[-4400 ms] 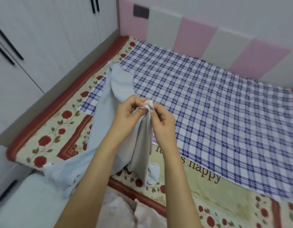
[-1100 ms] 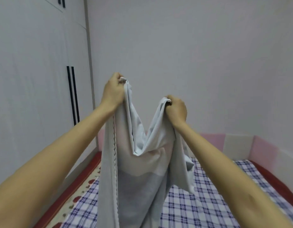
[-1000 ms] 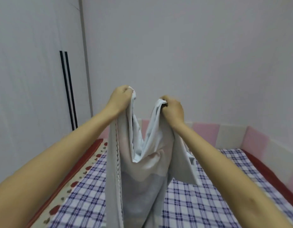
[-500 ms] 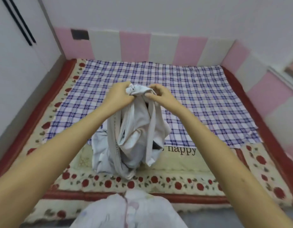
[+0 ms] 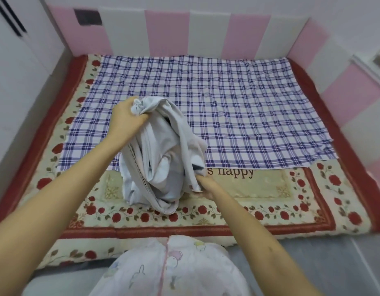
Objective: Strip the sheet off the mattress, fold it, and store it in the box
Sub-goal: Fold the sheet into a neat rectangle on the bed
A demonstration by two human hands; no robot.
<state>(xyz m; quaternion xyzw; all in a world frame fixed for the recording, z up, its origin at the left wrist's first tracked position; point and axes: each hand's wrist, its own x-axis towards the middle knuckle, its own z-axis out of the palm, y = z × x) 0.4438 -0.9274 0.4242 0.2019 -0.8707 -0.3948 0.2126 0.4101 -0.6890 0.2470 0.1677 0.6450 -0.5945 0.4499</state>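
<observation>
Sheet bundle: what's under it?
Under the sheet lies the flowered mat, and farther back the near edge of the checked cloth. The sheet covers the start of the printed words before "s happy". Left hand grips its top, right hand its lower edge.

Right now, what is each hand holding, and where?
The pale sheet: left hand grips its bunched top, right hand holds a hanging fold near the bottom.

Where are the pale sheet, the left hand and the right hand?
pale sheet [image 5: 163, 159], head view, middle of the bunched cloth.
left hand [image 5: 127, 119], head view, back of the hand.
right hand [image 5: 207, 186], head view, middle of the hand.
</observation>
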